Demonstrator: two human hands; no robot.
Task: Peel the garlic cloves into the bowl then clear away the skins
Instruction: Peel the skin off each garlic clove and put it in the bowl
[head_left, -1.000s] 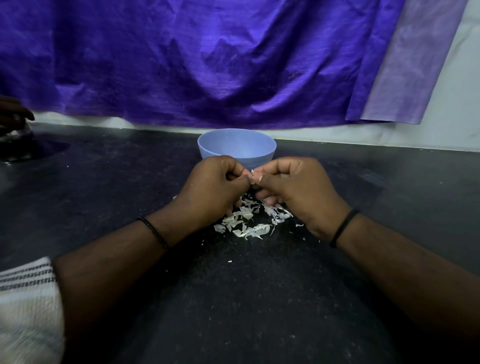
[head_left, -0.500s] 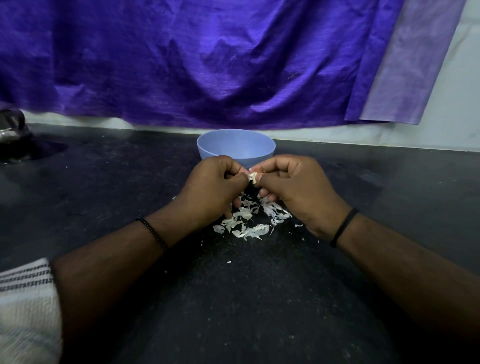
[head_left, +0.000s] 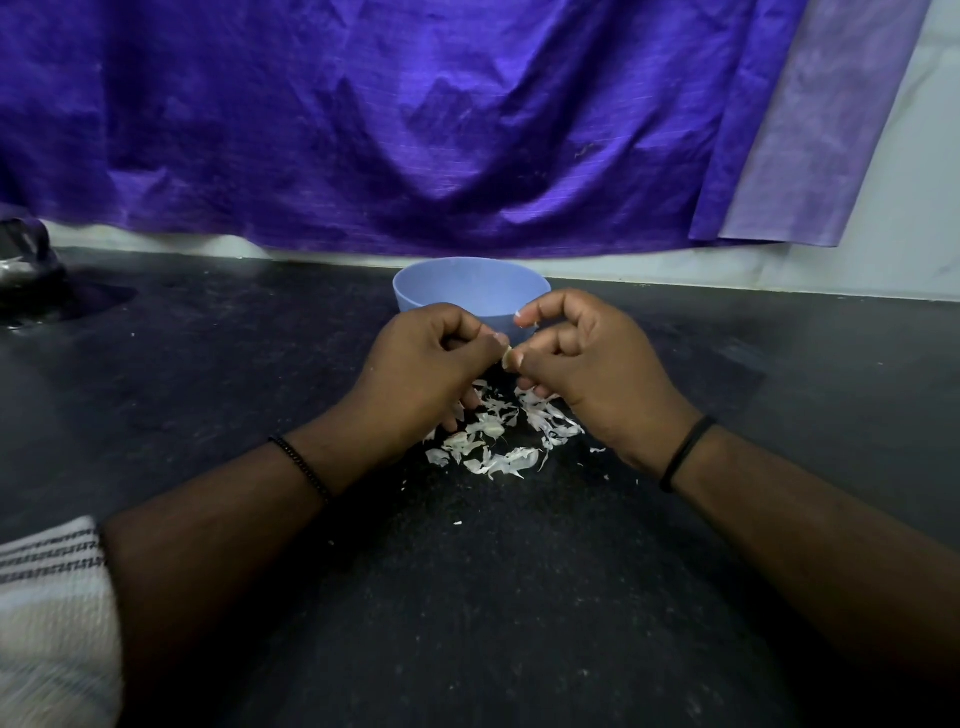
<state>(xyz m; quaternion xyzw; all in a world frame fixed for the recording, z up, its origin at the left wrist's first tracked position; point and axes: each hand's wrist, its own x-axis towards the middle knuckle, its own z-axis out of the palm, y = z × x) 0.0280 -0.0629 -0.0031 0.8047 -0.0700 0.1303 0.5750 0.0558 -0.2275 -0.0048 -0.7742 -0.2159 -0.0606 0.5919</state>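
Head view, skins (head_left: 501, 441) under hands, bowl (head_left: 470, 291) behind

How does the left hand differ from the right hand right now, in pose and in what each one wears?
The left hand is curled tight, fingers tucked; the right hand is looser, its index finger arched up above the garlic clove. The left wrist wears a beaded black band, the right a plain smooth black one. A striped sleeve shows only on the left arm. Both pinch the same clove, above the garlic skins, in front of the blue bowl.
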